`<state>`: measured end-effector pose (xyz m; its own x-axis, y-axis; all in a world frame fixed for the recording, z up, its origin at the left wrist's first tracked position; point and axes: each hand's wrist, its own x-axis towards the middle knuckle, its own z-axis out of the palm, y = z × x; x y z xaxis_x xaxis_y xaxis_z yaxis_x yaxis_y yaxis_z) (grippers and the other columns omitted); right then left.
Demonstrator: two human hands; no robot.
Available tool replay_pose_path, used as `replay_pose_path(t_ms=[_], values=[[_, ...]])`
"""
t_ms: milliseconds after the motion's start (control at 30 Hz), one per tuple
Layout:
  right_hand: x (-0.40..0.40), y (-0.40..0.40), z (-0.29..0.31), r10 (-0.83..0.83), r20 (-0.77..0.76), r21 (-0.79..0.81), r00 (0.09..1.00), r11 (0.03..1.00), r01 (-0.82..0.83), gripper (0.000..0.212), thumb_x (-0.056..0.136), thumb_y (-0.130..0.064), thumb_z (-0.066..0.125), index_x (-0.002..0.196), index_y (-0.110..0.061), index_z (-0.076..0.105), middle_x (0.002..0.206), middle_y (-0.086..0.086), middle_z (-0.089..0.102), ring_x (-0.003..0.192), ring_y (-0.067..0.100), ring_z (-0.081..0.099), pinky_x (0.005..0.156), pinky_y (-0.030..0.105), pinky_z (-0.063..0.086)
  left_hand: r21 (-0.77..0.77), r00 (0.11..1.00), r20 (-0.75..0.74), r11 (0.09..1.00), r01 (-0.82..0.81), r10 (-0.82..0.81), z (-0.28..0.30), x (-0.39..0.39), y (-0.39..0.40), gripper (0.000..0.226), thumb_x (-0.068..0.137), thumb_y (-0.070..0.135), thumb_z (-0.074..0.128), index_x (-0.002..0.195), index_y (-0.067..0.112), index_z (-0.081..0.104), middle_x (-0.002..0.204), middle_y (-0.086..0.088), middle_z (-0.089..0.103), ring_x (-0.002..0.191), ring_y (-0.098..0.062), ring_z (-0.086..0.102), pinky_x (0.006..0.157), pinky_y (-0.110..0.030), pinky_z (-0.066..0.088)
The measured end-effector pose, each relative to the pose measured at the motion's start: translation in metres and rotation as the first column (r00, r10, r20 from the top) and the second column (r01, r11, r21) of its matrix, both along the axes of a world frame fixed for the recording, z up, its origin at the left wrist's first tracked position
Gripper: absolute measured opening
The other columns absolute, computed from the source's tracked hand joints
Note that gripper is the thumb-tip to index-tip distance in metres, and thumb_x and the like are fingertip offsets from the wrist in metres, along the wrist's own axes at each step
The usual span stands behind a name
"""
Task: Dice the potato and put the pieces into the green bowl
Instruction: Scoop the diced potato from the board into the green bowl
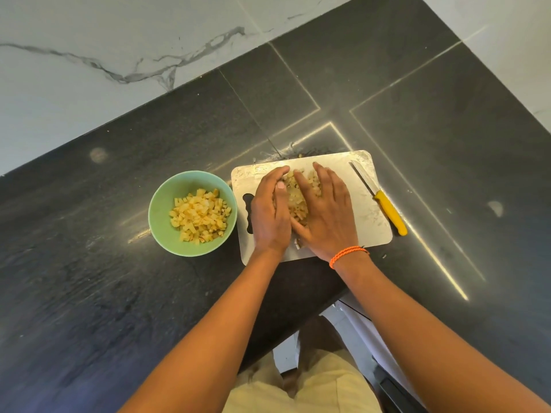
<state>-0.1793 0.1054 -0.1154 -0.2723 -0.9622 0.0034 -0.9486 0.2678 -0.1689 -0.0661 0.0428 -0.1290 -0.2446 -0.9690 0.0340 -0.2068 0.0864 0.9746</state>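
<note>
A heap of diced potato lies on the white cutting board, hemmed in between the two hands. The left hand stands on its edge against the heap's left side, fingers straight and together, thumb tip touching the pieces. The right hand presses in from the other side, fingers straight and slightly spread, palm down over the heap, its thumb running under the near end of the pile. Neither hand curls round anything; both are flat and cupping the pieces between them. A few stray dice sit just below the two wrists on the board's near edge.

Left of the left hand, just beside the board, stands the green bowl, already holding a mound of yellow potato cubes. Right of the right hand, a knife with a yellow handle lies on the board's right edge, untouched, blade pointing away. An orange cord bracelet circles the right wrist. Everything rests on a dark stone counter.
</note>
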Motion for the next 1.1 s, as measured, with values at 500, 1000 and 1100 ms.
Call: replay_pose_path(t_ms=[500, 1000, 1100], values=[[-0.004, -0.010, -0.010, 0.187, -0.081, 0.029, 0.979, 0.982, -0.185, 0.066, 0.091, -0.048, 0.055, 0.148, -0.017, 0.040, 0.147, 0.010, 0.038, 0.125, 0.031, 0.040, 0.102, 0.042, 0.041, -0.064, 0.975, 0.219, 0.996, 0.061, -0.045, -0.004, -0.013, 0.006, 0.042, 0.110, 0.026, 0.038, 0.136, 0.012, 0.068, 0.139, -0.002, 0.067, 0.133, -0.015, 0.058, 0.114, -0.041, 0.047], [-0.008, -0.021, -0.014, 0.361, -0.110, -0.242, 0.926, 0.894, -0.377, 0.046, 0.089, -0.019, 0.071, 0.126, -0.001, 0.052, 0.107, 0.016, 0.063, 0.083, 0.025, 0.062, 0.052, 0.033, 0.051, 0.059, 0.980, -0.039, 0.980, -0.191, 0.193, 0.004, -0.031, 0.008, 0.031, 0.105, 0.015, 0.049, 0.097, 0.011, 0.078, 0.096, 0.003, 0.078, 0.096, -0.014, 0.072, 0.088, -0.044, 0.059], [-0.008, -0.023, -0.018, 0.368, -0.147, -0.211, 0.918, 0.895, -0.392, 0.040, 0.095, -0.022, 0.059, 0.128, -0.002, 0.048, 0.106, 0.017, 0.062, 0.081, 0.026, 0.061, 0.046, 0.033, 0.046, 0.094, 0.977, -0.076, 0.977, -0.190, 0.198, 0.003, -0.031, 0.006, 0.033, 0.105, 0.016, 0.048, 0.095, 0.010, 0.078, 0.094, 0.001, 0.077, 0.096, -0.018, 0.072, 0.087, -0.045, 0.058]])
